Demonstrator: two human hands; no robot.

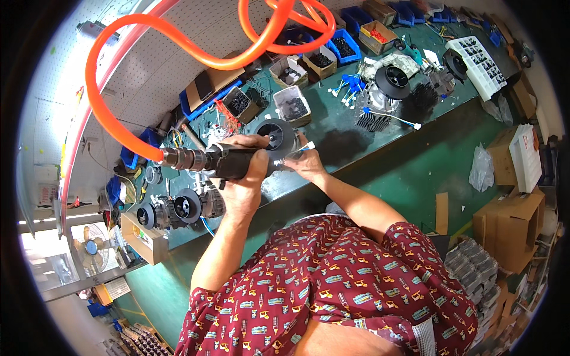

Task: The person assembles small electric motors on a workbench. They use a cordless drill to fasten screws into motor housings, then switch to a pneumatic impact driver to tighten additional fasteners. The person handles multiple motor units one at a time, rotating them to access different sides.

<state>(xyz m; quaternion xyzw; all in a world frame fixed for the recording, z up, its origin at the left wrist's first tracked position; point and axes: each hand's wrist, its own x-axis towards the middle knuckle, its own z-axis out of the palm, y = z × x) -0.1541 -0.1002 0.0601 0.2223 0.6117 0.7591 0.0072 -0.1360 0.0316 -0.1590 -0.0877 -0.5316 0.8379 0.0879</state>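
My left hand [244,184] is closed around a black air screwdriver [230,162], its metal hose coupling pointing left. An orange coiled air hose [113,118] runs up from that coupling. The tool's front end lies against or close to a fan motor with a black impeller [276,137]; the tip is hidden by my fingers. On the motor's right side, my right hand [307,166] grips its body below the impeller. A white connector [309,145] sticks out beside that hand. Two similar fan motors with black impellers [187,204] stand on the bench to the left.
The green workbench [332,142] carries boxes of small parts, including a white bin [291,105] and a blue bin [343,47]. To the right are another fan motor [386,92], blue-wired connectors [351,86] and a white tray [475,65]. Cardboard boxes [507,228] stand on the floor.
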